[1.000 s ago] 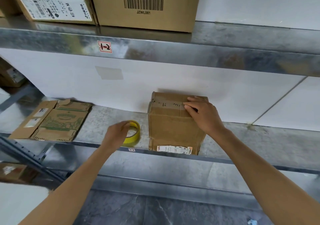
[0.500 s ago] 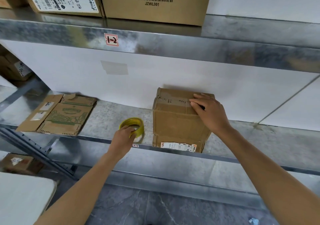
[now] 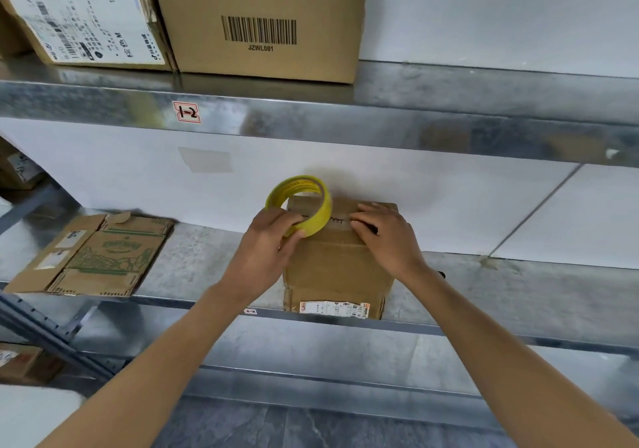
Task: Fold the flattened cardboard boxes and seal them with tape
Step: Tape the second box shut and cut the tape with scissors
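Left hand (image 3: 264,254) holds tape roll (image 3: 300,205) (yellow) over box (image 3: 337,268).

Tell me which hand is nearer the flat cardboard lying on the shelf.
Left. The left hand, holding the tape roll, sits right of the flat cardboard; the right hand rests on the box, farther right.

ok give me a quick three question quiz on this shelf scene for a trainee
1. True or false: the left hand grips the yellow tape roll.
2. Pick one: where does the right hand rest? A) on top of the folded box B) on the yellow tape roll C) in the air, touching nothing
3. Fill in: the flattened cardboard lies on the shelf to the person's ___ of the folded box.

Key: 1 true; 2 A; 3 left
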